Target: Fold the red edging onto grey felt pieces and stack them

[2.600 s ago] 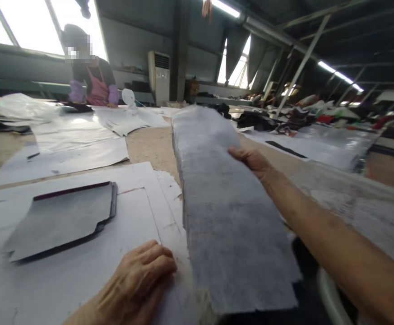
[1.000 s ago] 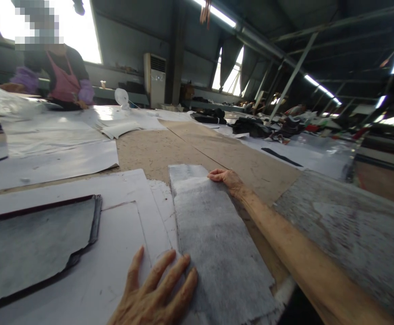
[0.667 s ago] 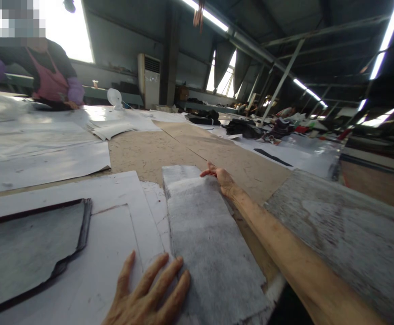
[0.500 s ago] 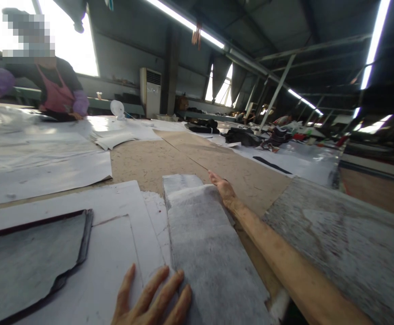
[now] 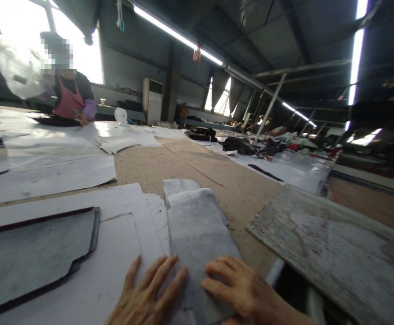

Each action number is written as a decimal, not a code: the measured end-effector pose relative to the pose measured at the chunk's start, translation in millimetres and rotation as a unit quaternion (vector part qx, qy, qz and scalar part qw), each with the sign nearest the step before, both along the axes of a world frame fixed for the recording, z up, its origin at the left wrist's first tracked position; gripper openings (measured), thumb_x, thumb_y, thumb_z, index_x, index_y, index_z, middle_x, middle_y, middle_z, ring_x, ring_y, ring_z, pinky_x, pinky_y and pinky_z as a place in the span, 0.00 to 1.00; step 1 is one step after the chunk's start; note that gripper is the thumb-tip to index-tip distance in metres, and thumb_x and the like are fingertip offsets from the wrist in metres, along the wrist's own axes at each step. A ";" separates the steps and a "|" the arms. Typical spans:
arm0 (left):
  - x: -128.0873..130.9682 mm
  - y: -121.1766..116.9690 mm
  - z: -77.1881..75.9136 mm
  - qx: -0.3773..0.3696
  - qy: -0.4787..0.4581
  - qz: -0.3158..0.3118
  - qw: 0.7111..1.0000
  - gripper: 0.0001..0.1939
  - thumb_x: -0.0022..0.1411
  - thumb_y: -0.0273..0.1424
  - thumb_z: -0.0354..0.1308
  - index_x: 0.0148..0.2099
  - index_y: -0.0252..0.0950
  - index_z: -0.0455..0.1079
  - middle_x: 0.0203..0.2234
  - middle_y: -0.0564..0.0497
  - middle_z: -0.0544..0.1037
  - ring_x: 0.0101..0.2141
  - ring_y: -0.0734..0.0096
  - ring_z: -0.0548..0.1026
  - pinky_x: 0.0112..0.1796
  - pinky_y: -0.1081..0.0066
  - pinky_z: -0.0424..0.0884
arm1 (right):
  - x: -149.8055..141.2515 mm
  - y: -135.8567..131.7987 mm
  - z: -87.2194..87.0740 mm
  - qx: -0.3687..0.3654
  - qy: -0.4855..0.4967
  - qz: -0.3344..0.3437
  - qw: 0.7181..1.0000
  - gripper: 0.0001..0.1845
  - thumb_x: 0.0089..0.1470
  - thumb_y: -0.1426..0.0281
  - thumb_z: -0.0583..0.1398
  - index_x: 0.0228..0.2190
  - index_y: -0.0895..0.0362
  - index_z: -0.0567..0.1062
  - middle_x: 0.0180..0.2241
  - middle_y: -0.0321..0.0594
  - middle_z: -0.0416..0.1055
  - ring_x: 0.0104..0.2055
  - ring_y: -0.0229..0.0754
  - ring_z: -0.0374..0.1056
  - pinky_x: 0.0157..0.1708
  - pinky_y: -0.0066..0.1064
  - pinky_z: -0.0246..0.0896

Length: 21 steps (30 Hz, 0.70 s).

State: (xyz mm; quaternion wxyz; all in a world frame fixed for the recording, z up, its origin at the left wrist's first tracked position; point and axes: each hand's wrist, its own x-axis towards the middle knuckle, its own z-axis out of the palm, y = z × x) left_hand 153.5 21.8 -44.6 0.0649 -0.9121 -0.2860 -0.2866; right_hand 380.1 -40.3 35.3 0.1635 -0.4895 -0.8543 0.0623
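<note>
A stack of grey fabric pieces lies lengthwise on the table before me, its top layers shifted so the far end shows a step. My left hand rests with fingers spread, its fingertips at the stack's left edge and over the white sheet. On the near part of the stack lies my right hand, fingers bent a little and apart, nothing gripped. To the left, a separate grey fabric piece with dark edges rests on the white sheet.
Across the table stands a person in a pink apron, holding up a clear plastic bag. White sheets lie at left. A stained grey board is at right, with dark fabric piles farther back.
The fabric stack came down flat onto the table. My right hand let go of its far edge and drew back to the near part. My left hand spread out. The co-worker raised the plastic bag.
</note>
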 end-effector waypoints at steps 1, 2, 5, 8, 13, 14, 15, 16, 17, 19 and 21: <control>-2.8 -2.1 6.5 -0.029 -0.005 -0.006 1.000 0.29 0.61 0.48 0.44 0.60 0.41 0.52 0.54 0.44 0.63 0.52 0.57 0.63 0.56 0.49 0.45 | -2.7 -5.9 -2.5 0.010 -0.025 0.003 1.000 0.19 0.43 0.66 0.64 0.40 0.54 0.71 0.40 0.43 0.69 0.42 0.48 0.63 0.42 0.38 0.60; -5.7 -3.7 13.1 -0.056 -0.010 -0.012 0.998 0.31 0.61 0.46 0.44 0.62 0.38 0.46 0.55 0.42 0.62 0.52 0.57 0.62 0.55 0.49 0.47 | -4.7 -9.3 -4.8 0.020 -0.038 -0.001 0.999 0.17 0.46 0.67 0.61 0.40 0.55 0.71 0.40 0.45 0.68 0.43 0.48 0.62 0.43 0.38 0.60; -13.1 -4.8 27.2 -0.110 -0.027 -0.003 0.994 0.32 0.62 0.39 0.46 0.63 0.35 0.40 0.55 0.40 0.61 0.54 0.58 0.60 0.54 0.51 0.51 | -7.9 -11.0 -11.3 0.036 -0.029 0.021 0.999 0.12 0.52 0.73 0.52 0.37 0.58 0.72 0.36 0.47 0.69 0.43 0.46 0.63 0.44 0.38 0.59; -16.9 -3.1 29.9 -0.105 -0.078 0.021 0.991 0.27 0.61 0.35 0.48 0.60 0.34 0.47 0.51 0.41 0.64 0.52 0.58 0.62 0.53 0.52 0.56 | -9.6 -9.5 -16.3 0.051 0.046 0.016 0.998 0.12 0.53 0.74 0.49 0.31 0.58 0.72 0.30 0.44 0.70 0.35 0.43 0.66 0.38 0.33 0.61; -15.6 -3.7 32.4 -0.092 -0.111 0.005 0.990 0.16 0.61 0.31 0.46 0.52 0.34 0.57 0.46 0.43 0.69 0.48 0.59 0.65 0.48 0.57 0.62 | -3.2 -5.2 -19.0 0.084 0.142 -0.180 0.970 0.14 0.59 0.70 0.46 0.25 0.58 0.65 0.18 0.34 0.62 0.19 0.35 0.60 0.19 0.24 0.55; -14.7 -4.3 34.0 -0.103 -0.078 -0.016 0.991 0.17 0.62 0.31 0.46 0.53 0.36 0.58 0.48 0.44 0.68 0.50 0.60 0.64 0.50 0.57 0.60 | -1.9 -4.6 -19.3 0.084 0.154 -0.208 0.962 0.15 0.59 0.69 0.45 0.25 0.58 0.65 0.16 0.33 0.59 0.17 0.34 0.58 0.16 0.23 0.53; -13.6 -4.7 35.4 -0.119 -0.037 -0.033 0.992 0.18 0.62 0.32 0.46 0.55 0.37 0.57 0.51 0.46 0.66 0.52 0.60 0.62 0.52 0.56 0.57 | -1.6 -4.5 -19.8 0.082 0.163 -0.224 0.957 0.15 0.59 0.69 0.45 0.24 0.58 0.64 0.15 0.32 0.58 0.16 0.34 0.56 0.14 0.23 0.51; -12.4 -5.0 36.4 -0.136 0.003 -0.040 0.990 0.20 0.63 0.34 0.46 0.57 0.39 0.55 0.53 0.48 0.64 0.54 0.60 0.60 0.54 0.55 0.55 | -2.9 -5.0 -20.4 0.079 0.167 -0.232 0.955 0.15 0.59 0.69 0.45 0.25 0.58 0.65 0.15 0.32 0.58 0.16 0.34 0.56 0.15 0.23 0.52; -11.2 -5.0 36.9 -0.154 0.036 -0.037 0.987 0.22 0.63 0.36 0.45 0.59 0.40 0.52 0.56 0.49 0.61 0.55 0.59 0.57 0.55 0.54 0.52 | -5.9 -5.9 -21.1 0.076 0.169 -0.230 0.955 0.14 0.58 0.68 0.46 0.25 0.58 0.66 0.16 0.32 0.60 0.17 0.34 0.58 0.16 0.23 0.54; -9.0 -4.3 36.3 -0.181 0.076 -0.012 0.980 0.27 0.63 0.42 0.44 0.62 0.41 0.48 0.58 0.50 0.56 0.58 0.58 0.53 0.56 0.52 0.48 | -15.7 -8.3 -22.5 0.074 0.166 -0.204 0.962 0.09 0.54 0.69 0.51 0.28 0.59 0.69 0.22 0.36 0.67 0.24 0.37 0.63 0.24 0.26 0.59; -7.3 -3.4 35.2 -0.199 0.092 0.008 0.976 0.30 0.63 0.46 0.43 0.63 0.41 0.46 0.60 0.51 0.53 0.59 0.56 0.51 0.57 0.51 0.46 | -25.6 -8.6 -23.5 0.069 0.159 -0.166 0.971 0.09 0.48 0.70 0.55 0.32 0.58 0.72 0.30 0.40 0.70 0.33 0.41 0.66 0.34 0.30 0.61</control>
